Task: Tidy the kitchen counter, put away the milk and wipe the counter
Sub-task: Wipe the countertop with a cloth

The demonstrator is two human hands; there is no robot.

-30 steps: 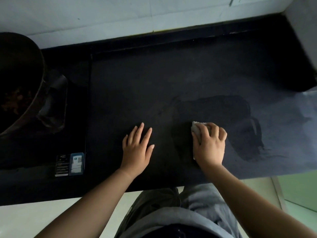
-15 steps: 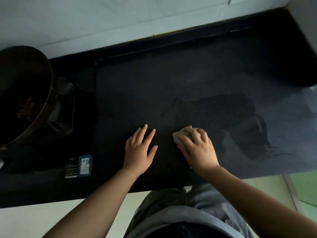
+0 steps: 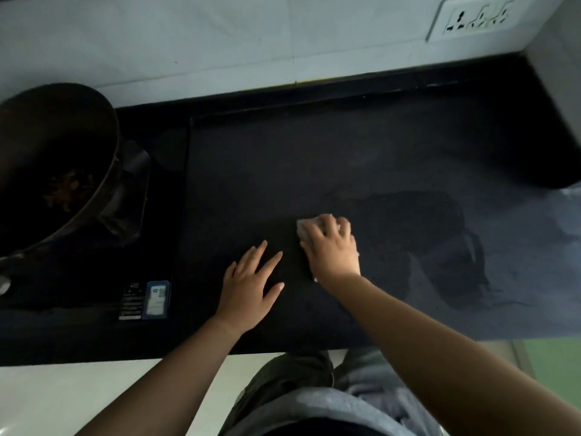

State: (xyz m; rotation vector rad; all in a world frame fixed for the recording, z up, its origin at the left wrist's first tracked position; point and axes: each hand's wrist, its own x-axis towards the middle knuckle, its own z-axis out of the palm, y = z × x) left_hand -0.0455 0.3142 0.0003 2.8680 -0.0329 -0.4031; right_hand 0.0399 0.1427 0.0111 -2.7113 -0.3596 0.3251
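Found bare dark counter [image 3: 314,158] across the centre and upper middle of the frame, open for a sweep as far as the back wall [image 3: 220,42]. Met a big pot [image 3: 63,146] on the stove [image 3: 94,278] at the left (the only tall thing on that side). Hemmed in at the upper right by a side wall [image 3: 559,89]. Noted, at lower centre, the left hand [image 3: 248,287] lying flat and the right hand [image 3: 333,247] gripping a cloth [image 3: 303,229] just beside it, with only a narrow gap between. Saw open counter again at the lower right.

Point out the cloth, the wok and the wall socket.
cloth [image 3: 302,230]: head view, exposed pale corner.
wok [image 3: 56,127]: head view, dark inner wall.
wall socket [image 3: 474,17]: head view, middle of its plate.
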